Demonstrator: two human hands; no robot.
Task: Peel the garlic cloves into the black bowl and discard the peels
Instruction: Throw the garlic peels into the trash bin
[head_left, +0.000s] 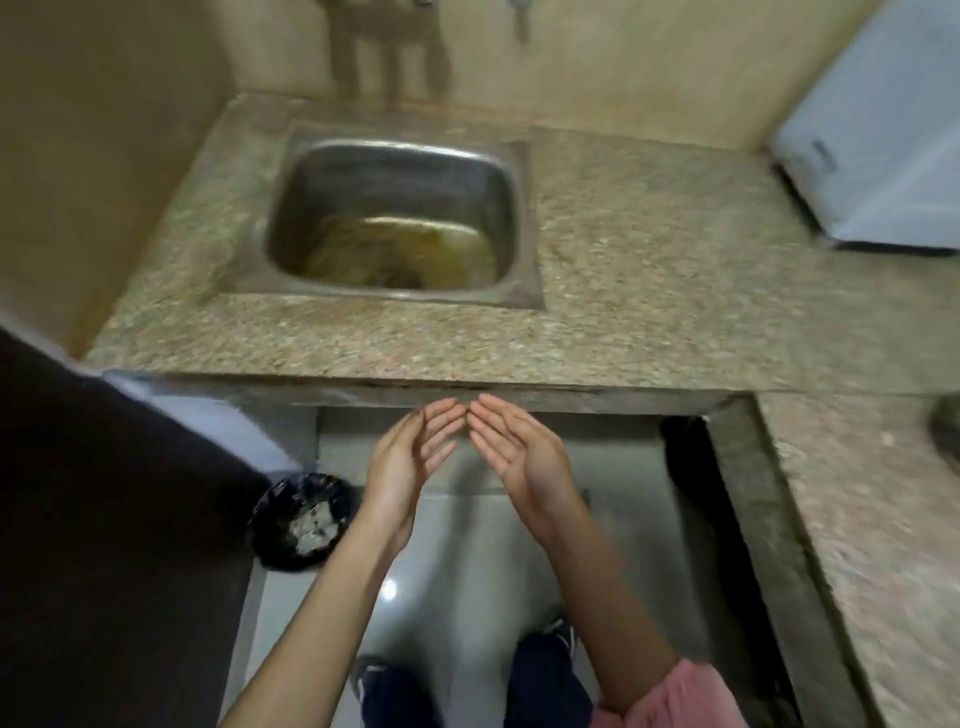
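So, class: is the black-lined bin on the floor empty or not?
Not empty: pale scraps lie inside the bin, against its dark lining. Whether they are garlic peels, cannot tell.

left hand (402, 457) and right hand (511, 452): palms up, fingers straight, fingertips nearly meeting, holding nothing | steel sink (291, 208): far, set in granite bench (649, 291) | black-lined bin (304, 512): floor, near left, pale scraps inside
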